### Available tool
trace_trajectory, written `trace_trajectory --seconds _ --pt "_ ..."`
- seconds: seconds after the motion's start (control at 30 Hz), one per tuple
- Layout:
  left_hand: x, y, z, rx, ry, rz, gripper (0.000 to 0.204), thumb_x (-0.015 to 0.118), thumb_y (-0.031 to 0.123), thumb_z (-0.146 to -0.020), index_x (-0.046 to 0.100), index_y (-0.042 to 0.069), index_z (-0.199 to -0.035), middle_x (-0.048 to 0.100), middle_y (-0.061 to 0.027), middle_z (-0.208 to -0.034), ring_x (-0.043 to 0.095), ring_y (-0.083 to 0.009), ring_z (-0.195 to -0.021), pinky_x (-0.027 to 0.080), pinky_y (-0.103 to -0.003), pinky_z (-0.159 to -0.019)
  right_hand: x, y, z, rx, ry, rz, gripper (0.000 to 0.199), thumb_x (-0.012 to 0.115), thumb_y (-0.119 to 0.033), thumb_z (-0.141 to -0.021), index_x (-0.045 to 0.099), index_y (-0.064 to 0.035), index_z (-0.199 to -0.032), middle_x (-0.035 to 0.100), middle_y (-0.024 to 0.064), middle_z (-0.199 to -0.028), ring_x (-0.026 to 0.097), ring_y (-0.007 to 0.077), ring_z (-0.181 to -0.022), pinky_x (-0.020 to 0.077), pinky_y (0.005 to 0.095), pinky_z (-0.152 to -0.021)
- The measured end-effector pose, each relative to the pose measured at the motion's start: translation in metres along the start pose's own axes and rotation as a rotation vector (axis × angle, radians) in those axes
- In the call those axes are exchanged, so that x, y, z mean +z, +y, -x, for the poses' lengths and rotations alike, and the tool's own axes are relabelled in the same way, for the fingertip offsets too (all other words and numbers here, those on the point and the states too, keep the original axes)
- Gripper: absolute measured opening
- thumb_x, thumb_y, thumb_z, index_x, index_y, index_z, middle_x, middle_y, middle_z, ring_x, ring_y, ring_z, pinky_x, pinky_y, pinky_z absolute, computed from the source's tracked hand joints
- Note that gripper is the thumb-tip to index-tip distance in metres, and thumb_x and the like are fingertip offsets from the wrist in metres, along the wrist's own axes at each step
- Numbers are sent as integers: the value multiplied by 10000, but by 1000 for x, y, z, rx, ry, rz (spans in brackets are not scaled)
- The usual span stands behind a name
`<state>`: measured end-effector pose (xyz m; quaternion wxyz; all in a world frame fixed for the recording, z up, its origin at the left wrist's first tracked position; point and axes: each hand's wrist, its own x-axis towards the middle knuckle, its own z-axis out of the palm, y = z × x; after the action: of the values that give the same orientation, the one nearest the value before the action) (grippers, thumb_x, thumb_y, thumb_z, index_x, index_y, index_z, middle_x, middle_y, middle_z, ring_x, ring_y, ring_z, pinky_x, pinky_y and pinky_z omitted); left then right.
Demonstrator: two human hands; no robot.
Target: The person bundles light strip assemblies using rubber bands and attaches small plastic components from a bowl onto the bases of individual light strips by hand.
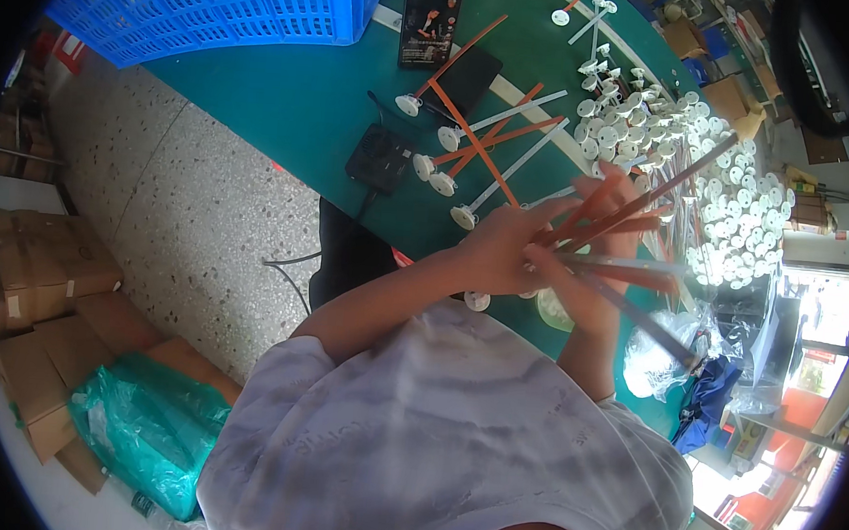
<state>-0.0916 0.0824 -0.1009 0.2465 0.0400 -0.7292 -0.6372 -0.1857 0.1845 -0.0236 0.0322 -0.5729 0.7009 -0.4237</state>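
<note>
I am in what looks like a small workshop. My big green table (259,102) has a great heap of white round caps (743,226) on one side, lots and lots of the same kind. More of them sit on the ends of flat strips (480,152) near me. A blue plastic crate (226,15) full of little holes is at the far left. Down on my left, the floor (215,194) is hard and speckled, and brown cardboard boxes (45,271) are piled up next to a shiny green plastic bag (142,432).
</note>
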Motion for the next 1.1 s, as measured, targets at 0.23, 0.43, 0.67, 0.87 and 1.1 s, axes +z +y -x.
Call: trace_trajectory --seconds 0.23,0.43,0.67,0.87,1.1 --pt "6 13 -24 130 62 -2 228 690 217 -785 672 68 -956 669 -171 -788 655 -374 -760 494 -422 -646 -13 -10 -22 -36 45 -309 789 846 -27 -658 449 8 -1339 522 155 -1288 557 241 -1144 539 319 -809" --pt "0 14 -29 92 49 -128 293 737 259 -773 681 122 -1025 671 -144 -758 662 -355 -713 489 -409 -633 -25 -34 -41 -115 141 -577 1234 815 58 -663 -54 -117 -1522 617 244 -1133 679 226 -849 568 329 -731" --pt "-9 57 -39 238 199 -74 261 760 279 -757 667 66 -878 621 -125 -655 628 -297 -604 467 -365 -575 -33 -51 -58 -359 213 -351 1056 815 27 -678 152 -40 -1497 625 231 -1075 669 246 -884 550 282 -715" --pt "-4 80 -55 333 184 -15 247 752 235 -749 589 54 -713 570 -102 -584 579 -264 -532 429 -363 -523 -74 -82 -95 -518 -172 56 714 811 -189 -688 523 65 -1291 648 214 -1101 629 278 -1077 484 360 -908" --pt "-1 68 -62 522 104 25 144 723 165 -737 673 47 -805 633 -125 -695 624 -324 -656 467 -384 -598 -79 -81 -100 -263 -557 259 725 789 -294 -642 579 76 -1229 643 231 -1147 647 361 -1056 491 391 -909"
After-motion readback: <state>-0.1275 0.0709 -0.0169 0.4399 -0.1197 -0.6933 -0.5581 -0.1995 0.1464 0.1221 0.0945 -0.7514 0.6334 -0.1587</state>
